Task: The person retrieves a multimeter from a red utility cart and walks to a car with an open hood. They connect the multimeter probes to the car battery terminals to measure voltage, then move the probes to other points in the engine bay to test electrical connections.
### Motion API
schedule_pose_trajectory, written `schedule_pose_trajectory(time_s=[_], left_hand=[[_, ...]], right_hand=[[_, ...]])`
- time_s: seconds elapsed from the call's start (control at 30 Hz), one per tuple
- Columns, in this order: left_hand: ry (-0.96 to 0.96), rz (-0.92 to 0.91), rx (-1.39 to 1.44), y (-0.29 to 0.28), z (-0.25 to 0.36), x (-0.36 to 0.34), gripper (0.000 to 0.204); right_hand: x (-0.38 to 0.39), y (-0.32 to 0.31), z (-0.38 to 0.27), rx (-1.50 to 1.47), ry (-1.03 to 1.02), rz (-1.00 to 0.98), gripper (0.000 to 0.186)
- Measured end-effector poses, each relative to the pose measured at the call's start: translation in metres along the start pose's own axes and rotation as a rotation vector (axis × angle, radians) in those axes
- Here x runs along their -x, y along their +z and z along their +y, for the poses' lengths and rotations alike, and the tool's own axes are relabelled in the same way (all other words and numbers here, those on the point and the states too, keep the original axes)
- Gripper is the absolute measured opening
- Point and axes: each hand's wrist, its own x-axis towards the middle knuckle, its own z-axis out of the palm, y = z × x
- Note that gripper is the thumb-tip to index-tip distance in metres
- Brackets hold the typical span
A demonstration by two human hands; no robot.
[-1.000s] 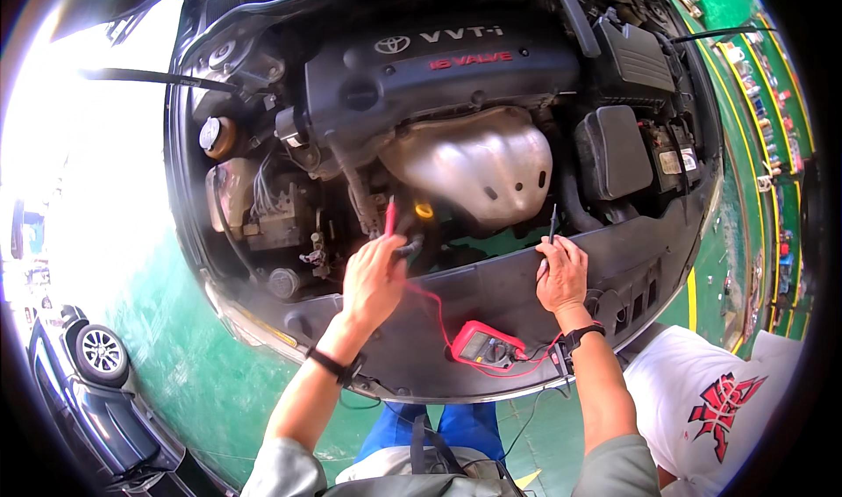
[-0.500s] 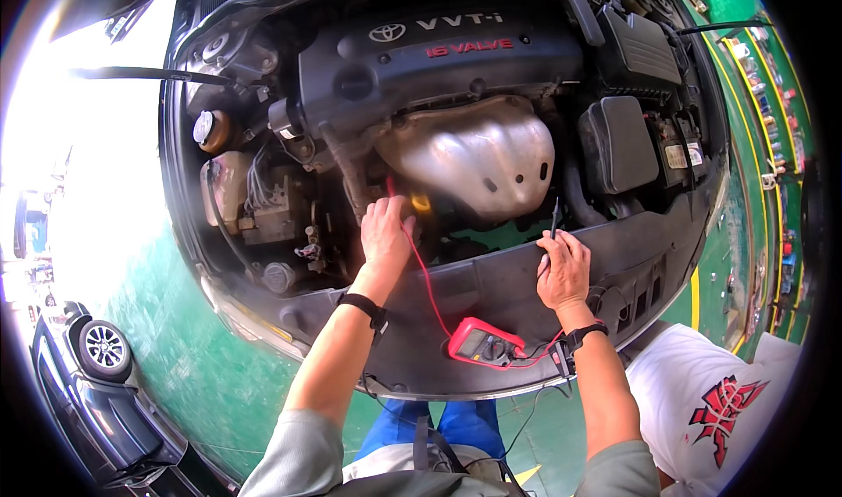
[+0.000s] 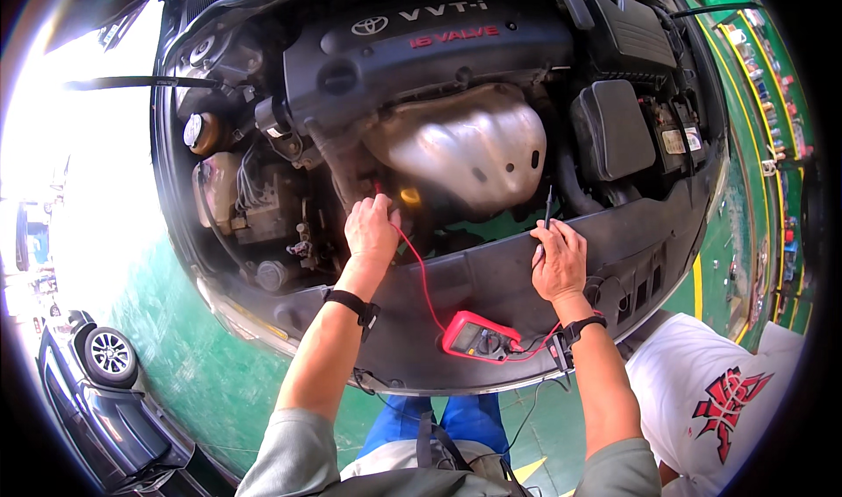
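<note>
My left hand (image 3: 372, 232) is closed around a red test probe (image 3: 378, 186), which points into the engine bay beside a yellow cap (image 3: 410, 196). What its tip touches, if anything, I cannot make out. In my right hand (image 3: 560, 260) a black test probe (image 3: 549, 204) points upward, its tip apart from the engine parts. A red digital multimeter (image 3: 481, 337) lies on the black front panel (image 3: 412, 339) between my forearms. One red lead (image 3: 423, 275) runs from my left hand towards it.
Beyond my hands are a silver heat shield (image 3: 474, 146) and a black engine cover (image 3: 421, 67). A battery (image 3: 674, 142) sits at the right, a brown reservoir (image 3: 207, 135) at the left. Another person in a white shirt (image 3: 693, 400) stands close on my right.
The view has shifted slightly, so the car appears a little further left and higher. Both hands keep their probes, with little movement relative to the engine.
</note>
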Motion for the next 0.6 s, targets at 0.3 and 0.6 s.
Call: schedule_pose_trajectory(time_s=[0.3,0.6], left_hand=[[0.058,-0.029,-0.031,-0.007,0.001,0.005,0.019],[0.103,-0.051,0.038,-0.013,0.002,0.009,0.015]], right_hand=[[0.000,0.000,-0.001,-0.008,0.007,0.004,0.040],[0.001,0.000,0.001,-0.007,0.008,0.003,0.040]])
